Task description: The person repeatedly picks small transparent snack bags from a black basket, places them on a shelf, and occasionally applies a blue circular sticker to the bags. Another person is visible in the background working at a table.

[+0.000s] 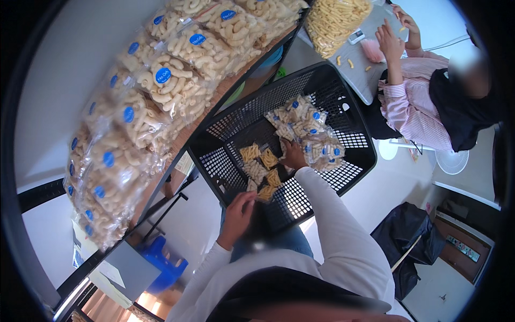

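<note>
A black plastic laundry-style basket (281, 219) with perforated walls stands before me. My right hand (294, 156) reaches down into it, between two groups of small clear packets. On its right lies a heap of packets of pale snack pieces (312, 124) with blue round labels. To its left are several small packets of yellow snack sticks (272, 177) and a packet of pale pieces (255, 171). Whether my right fingers grip a packet cannot be made out. My left hand (238, 217) is at the basket's near left rim, thumb and fingers apart, close to the nearest yellow packet.
Large bags of pale curved snacks (173, 84) with blue labels fill a wooden shelf (193, 120) at left. A co-worker (414, 96) sits at a grey table (358, 80) holding a big yellow-snack bag (336, 26). A blue plastic stool (165, 261) and black plastic bag (406, 229) stand nearby.
</note>
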The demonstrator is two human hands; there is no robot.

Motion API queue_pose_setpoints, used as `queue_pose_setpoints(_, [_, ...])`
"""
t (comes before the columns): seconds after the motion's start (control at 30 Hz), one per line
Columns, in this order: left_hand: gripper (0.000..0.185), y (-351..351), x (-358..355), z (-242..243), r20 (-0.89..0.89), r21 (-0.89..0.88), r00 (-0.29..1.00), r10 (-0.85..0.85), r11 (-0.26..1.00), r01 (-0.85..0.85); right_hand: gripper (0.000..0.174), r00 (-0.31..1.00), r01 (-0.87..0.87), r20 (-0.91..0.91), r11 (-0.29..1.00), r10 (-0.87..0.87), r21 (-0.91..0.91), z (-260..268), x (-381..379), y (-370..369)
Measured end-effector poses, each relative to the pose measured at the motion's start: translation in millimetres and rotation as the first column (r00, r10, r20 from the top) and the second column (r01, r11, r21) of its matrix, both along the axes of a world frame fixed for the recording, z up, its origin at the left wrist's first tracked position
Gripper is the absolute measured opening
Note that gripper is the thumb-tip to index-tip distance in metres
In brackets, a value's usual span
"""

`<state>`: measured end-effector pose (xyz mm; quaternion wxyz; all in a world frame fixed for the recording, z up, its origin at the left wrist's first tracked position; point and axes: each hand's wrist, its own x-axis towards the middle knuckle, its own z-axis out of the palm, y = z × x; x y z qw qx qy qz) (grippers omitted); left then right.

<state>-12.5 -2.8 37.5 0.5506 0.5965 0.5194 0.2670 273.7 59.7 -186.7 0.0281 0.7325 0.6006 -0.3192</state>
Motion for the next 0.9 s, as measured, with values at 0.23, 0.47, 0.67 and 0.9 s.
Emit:
queue_pose_setpoints(0.23, [0.032,14,-10,7,0.211,-0.230,0.977,0.029,0.973,0.021,0.092,0.129,0.220,-0.891,0.889,-0.434,-0.401,148,-20,-6])
queue_pose_setpoints(0.47, [0.047,46,-10,52,0.558,-0.533,0.821,0.120,0.810,0.244,0.102,-0.049,0.110,-0.975,0.969,-0.218,-0.222,297,-78,-72])
queue_pose_setpoints(0.67, [0.034,43,1,91,0.729,-0.422,0.674,0.123,0.856,0.299,0.101,-0.077,0.352,-0.989,0.924,-0.129,-0.148,340,-111,-121])
queue_pose_setpoints(0.9, [0.024,55,-23,128,0.750,-0.223,0.662,0.018,0.948,0.227,0.058,-0.155,0.620,-0.974,0.752,-0.162,-0.224,369,-130,-147])
